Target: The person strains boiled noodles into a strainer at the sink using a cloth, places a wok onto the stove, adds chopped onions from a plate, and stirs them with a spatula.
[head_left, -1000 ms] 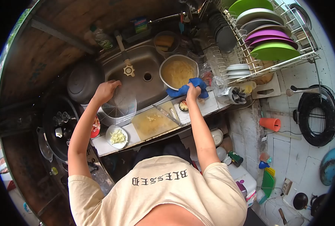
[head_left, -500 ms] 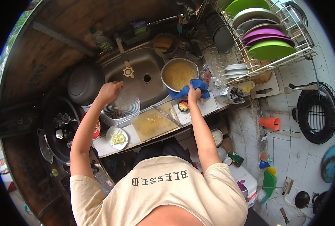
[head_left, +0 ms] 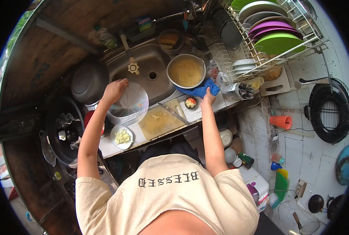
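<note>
My left hand (head_left: 116, 91) is closed on the upper rim of a round wire mesh strainer (head_left: 130, 105), tilted over the sink's front edge. My right hand (head_left: 208, 96) pinches the lower right side of a blue cloth (head_left: 198, 91). That cloth lies against the near side of a metal pot (head_left: 169, 76), which holds pale yellow contents (head_left: 186, 72) I cannot identify. Just left of my right hand sits a small dark bowl (head_left: 190, 103) of chopped red and pale bits. Between my hands, a knife (head_left: 172, 112) rests on a cutting board (head_left: 153, 127) with chopped scraps.
The steel sink (head_left: 145, 58) lies ahead, with a tap (head_left: 133, 65) above it. A plate (head_left: 122, 137) of pale chopped vegetable stands front left. A large dark pan (head_left: 89, 83) is left of the sink. The dish rack (head_left: 257, 58) with plates rises at right.
The strainer has turned to show more of its round mesh. My right hand has shifted right and down on the cloth, which now hangs lower beside the pot.
</note>
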A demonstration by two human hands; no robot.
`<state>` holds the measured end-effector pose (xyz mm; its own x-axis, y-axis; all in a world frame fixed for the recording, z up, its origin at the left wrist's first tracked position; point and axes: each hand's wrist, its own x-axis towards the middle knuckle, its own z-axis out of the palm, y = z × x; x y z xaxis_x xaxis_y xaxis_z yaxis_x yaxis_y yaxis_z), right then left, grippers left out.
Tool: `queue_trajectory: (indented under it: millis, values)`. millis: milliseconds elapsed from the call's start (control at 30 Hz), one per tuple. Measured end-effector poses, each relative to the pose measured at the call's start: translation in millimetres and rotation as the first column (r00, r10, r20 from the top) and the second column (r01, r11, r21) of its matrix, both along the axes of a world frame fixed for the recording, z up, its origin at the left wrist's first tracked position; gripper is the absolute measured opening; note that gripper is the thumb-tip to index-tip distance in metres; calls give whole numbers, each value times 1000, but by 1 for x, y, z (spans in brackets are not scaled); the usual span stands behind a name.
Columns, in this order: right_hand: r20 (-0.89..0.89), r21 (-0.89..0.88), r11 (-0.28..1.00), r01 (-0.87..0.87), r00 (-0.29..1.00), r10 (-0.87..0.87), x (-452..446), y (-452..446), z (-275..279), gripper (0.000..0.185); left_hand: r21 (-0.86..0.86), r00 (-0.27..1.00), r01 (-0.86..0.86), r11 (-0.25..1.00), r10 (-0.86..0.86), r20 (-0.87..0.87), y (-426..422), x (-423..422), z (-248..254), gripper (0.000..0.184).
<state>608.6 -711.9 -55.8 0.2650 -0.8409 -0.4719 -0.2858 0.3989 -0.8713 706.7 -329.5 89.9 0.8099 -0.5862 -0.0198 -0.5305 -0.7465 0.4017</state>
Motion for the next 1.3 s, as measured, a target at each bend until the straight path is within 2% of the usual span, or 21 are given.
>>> queue_trajectory:
  millis: [33,67,167,200,300,400,500,533,567,600,700,800,967,1033,1167,1233,1267,1300]
  values:
    - [-119,-173,982,-74,991,53,1,-1,-3,42,-8,1000,-13,1000,13,-8,0,-4,0,9]
    - [-430,-234,951,-200,899,83,4,-5,-6,47,-22,1000,-30,999,30,-6,0,-7,1,9]
    - [-580,-128,942,-312,793,184,8,-5,19,54,-46,997,-82,996,82,-10,1,-21,7,9]
    - [-588,-177,924,-337,790,175,10,-7,13,46,-47,995,-96,994,95,-15,2,-24,9,9]
    - [-296,112,990,-79,949,110,16,-14,0,36,-82,990,-138,987,136,-30,3,-37,16,9]
    - [-85,108,994,-29,996,38,15,-13,-23,34,-76,986,-167,983,166,-30,7,-49,23,10]
    - [16,-44,997,66,998,-66,-3,15,11,46,-102,979,-204,974,202,-32,10,-64,26,9]
    - [-7,-273,960,-68,998,69,-13,21,7,50,-123,976,-218,968,216,-32,11,-69,27,8]
    - [-59,-482,853,-199,979,195,-25,27,-1,55,-138,970,-244,960,240,-48,10,-75,30,8]
    - [-138,-657,685,-315,943,302,-36,34,-5,59,-153,962,-271,950,264,-65,8,-83,34,8]
    - [-519,-649,390,-653,755,402,-58,67,39,68,-181,938,-343,922,327,-116,10,-101,32,7]
    - [-612,-596,388,-703,711,346,-57,82,43,71,-186,924,-377,907,356,-138,9,-115,30,7]
    - [-615,-604,349,-716,698,367,-56,70,15,72,-209,918,-396,894,382,-108,7,-130,23,7]
    - [-629,-594,328,-734,679,379,-64,66,13,72,-189,893,-447,874,425,-146,5,-135,25,7]
    - [-663,-577,281,-767,641,388,-87,56,27,76,-186,836,-547,816,522,-171,7,-148,25,7]
    - [-626,-649,226,-726,679,383,-83,65,43,76,-224,824,-565,794,554,-119,14,-156,14,8]
    - [-593,-679,194,-708,685,424,-74,72,51,70,-232,806,-592,772,578,-129,17,-161,8,9]
    - [-530,-705,142,-695,649,546,-61,81,62,68,-193,764,-644,740,605,-224,16,-167,15,10]
